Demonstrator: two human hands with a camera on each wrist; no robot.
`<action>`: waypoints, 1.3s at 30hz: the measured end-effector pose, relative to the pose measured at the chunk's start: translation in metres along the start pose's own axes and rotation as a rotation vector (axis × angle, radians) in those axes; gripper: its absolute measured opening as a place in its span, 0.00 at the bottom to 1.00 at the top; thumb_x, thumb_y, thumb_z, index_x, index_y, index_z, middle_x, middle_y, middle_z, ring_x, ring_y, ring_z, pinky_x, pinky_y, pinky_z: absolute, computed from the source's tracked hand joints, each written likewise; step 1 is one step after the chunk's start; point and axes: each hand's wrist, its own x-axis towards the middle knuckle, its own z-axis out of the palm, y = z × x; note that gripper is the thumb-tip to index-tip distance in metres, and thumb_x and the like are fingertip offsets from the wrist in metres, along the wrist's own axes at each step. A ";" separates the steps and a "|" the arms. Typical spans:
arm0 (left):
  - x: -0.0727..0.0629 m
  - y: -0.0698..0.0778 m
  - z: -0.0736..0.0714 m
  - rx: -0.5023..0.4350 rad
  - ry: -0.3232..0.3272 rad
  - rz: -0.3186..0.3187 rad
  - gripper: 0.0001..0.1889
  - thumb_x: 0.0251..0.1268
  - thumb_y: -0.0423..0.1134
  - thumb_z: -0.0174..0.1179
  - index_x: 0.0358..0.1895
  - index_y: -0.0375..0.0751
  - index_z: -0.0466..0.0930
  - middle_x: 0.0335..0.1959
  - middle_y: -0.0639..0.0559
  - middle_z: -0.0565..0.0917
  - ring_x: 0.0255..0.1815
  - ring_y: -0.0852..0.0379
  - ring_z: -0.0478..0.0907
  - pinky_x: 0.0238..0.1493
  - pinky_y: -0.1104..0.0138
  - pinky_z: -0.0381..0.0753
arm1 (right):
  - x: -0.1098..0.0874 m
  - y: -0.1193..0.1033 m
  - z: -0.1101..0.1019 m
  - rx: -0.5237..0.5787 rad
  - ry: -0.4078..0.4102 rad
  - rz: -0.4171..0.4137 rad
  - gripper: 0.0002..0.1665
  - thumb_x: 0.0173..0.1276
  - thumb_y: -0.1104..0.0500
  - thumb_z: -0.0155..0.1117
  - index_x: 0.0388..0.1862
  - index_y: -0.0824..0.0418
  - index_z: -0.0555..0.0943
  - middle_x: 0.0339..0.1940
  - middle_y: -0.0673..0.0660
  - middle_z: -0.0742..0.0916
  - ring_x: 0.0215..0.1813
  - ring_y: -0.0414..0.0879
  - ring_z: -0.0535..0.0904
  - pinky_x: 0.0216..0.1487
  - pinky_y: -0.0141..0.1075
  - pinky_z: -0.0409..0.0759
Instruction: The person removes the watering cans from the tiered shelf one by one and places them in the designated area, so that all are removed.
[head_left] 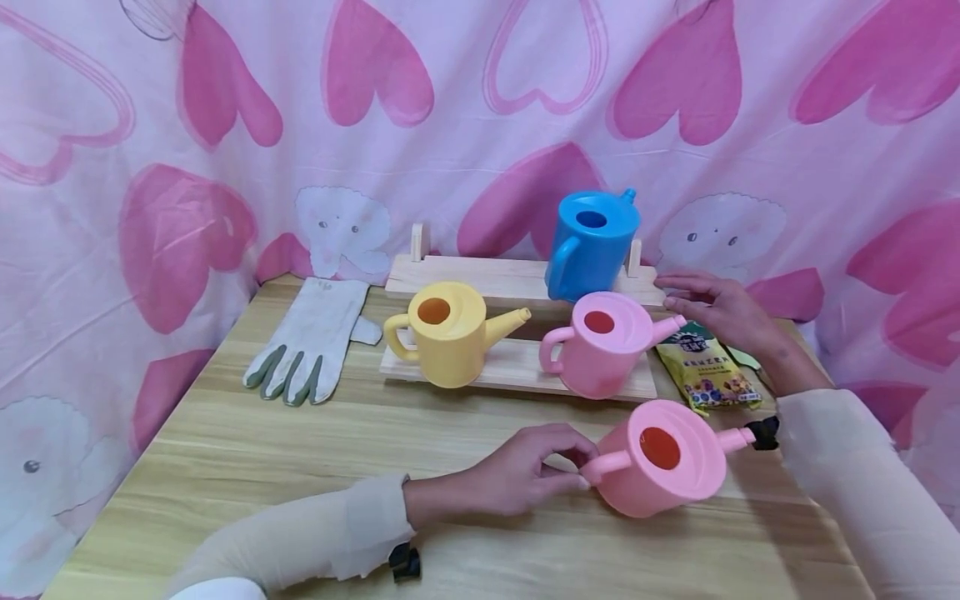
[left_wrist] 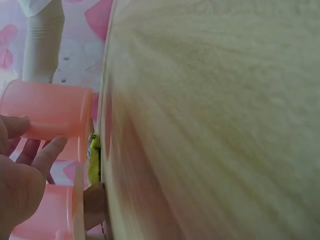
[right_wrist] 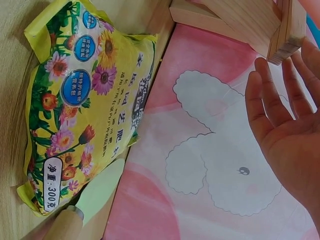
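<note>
The left hand (head_left: 525, 471) pinches the handle (head_left: 609, 463) of the nearer pink watering can (head_left: 675, 479) in front of the wooden shelf (head_left: 472, 275), so a level carry seems best, while the right hand (head_left: 720, 312), fingers loosely extended at the shelf's end, should steady it lightly.

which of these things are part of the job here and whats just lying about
Likely part of the job:
front pink can, left hand at its handle
wooden rack, right hand at its end
yellow can, second pink can and blue can, on the rack

Apparently just lying about:
glove
yellow bag
green-bladed tool
</note>
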 end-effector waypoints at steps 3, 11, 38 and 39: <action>0.004 -0.002 0.005 0.036 -0.019 0.009 0.11 0.70 0.32 0.67 0.53 0.43 0.82 0.48 0.60 0.81 0.52 0.70 0.79 0.53 0.72 0.82 | 0.000 0.001 0.000 0.000 0.001 -0.006 0.34 0.77 0.45 0.63 0.77 0.55 0.72 0.79 0.61 0.67 0.73 0.67 0.68 0.61 0.62 0.75; 0.014 -0.008 0.014 0.092 -0.035 0.022 0.11 0.68 0.31 0.69 0.50 0.42 0.82 0.45 0.59 0.81 0.50 0.73 0.78 0.50 0.74 0.82 | 0.001 0.004 0.000 -0.011 0.000 -0.004 0.32 0.78 0.49 0.62 0.77 0.56 0.72 0.79 0.62 0.68 0.71 0.66 0.70 0.60 0.52 0.79; 0.062 -0.013 0.042 0.204 -0.109 -0.018 0.11 0.64 0.33 0.73 0.44 0.44 0.80 0.38 0.64 0.81 0.42 0.79 0.77 0.49 0.80 0.78 | 0.005 0.003 -0.001 -0.006 -0.011 0.017 0.31 0.79 0.51 0.62 0.76 0.57 0.72 0.78 0.63 0.68 0.68 0.65 0.72 0.49 0.23 0.78; 0.063 -0.013 0.042 0.208 -0.112 -0.022 0.12 0.64 0.33 0.73 0.43 0.44 0.79 0.38 0.64 0.81 0.42 0.78 0.77 0.48 0.80 0.78 | 0.005 0.003 -0.001 -0.004 -0.011 0.014 0.31 0.79 0.50 0.62 0.76 0.57 0.72 0.78 0.63 0.68 0.68 0.65 0.72 0.49 0.23 0.78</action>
